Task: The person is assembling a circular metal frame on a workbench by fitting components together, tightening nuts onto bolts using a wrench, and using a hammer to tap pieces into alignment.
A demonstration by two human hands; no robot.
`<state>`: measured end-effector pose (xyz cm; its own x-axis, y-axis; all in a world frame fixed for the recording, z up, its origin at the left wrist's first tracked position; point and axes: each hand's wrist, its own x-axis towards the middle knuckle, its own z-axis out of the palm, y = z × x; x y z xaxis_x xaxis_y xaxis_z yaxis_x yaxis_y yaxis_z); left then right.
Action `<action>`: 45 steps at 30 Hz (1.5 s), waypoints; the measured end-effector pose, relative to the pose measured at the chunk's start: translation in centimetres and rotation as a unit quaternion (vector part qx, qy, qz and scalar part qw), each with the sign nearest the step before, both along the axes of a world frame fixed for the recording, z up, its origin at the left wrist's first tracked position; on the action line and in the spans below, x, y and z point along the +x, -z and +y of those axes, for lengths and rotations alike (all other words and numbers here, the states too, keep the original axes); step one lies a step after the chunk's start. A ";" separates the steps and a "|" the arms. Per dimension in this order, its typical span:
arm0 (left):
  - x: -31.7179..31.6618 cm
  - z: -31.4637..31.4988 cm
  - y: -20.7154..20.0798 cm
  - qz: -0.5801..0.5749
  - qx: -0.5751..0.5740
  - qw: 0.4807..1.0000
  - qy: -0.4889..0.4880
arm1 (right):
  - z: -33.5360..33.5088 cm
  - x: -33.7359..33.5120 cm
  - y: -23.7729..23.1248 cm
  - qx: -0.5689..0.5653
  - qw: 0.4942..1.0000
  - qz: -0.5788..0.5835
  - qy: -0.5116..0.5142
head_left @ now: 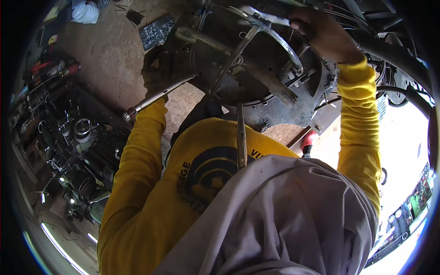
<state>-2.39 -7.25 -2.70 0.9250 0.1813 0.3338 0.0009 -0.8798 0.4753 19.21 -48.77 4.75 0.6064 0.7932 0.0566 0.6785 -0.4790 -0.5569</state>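
Your right hand (323,34) wraps one end of a slender, pale, blurred bar (273,18), jutting leftward; your shadowed left hand (156,69): can't tell its hold.

On the floor (112,57), toward the upper left: white bag (85,12), then thin rods (134,17), then dark slate (156,32) with white markings. Along the left, greasy-dark machinery (87,153); at lower left, lit tube (56,242).

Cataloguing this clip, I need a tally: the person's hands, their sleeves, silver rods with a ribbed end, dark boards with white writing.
Hands: 2 (left hand, right hand)
Sleeves: 2 (left yellow sleeve, right yellow sleeve)
Silver rod with ribbed end: 1
Dark board with white writing: 1
Total: 6
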 end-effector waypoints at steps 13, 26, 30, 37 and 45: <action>-0.1 -0.6 0.4 0.030 -0.244 0.964 -0.097 | 0.5 -1.5 -0.7 0.020 0.990 0.092 -0.107; -0.4 0.8 0.2 -0.046 0.202 0.975 0.081 | 1.1 -3.2 -3.5 -0.004 0.978 0.170 -0.118; -0.5 0.3 0.0 -0.021 0.133 0.989 0.055 | 0.6 -3.5 -3.0 0.006 0.971 0.224 -0.084; -0.2 0.8 0.3 -0.029 0.136 0.988 0.063 | -0.2 -3.6 -2.5 0.014 0.975 0.211 -0.068; -0.2 1.1 0.1 -0.056 0.219 0.969 0.100 | 0.2 -2.0 -2.2 0.002 0.983 0.154 -0.099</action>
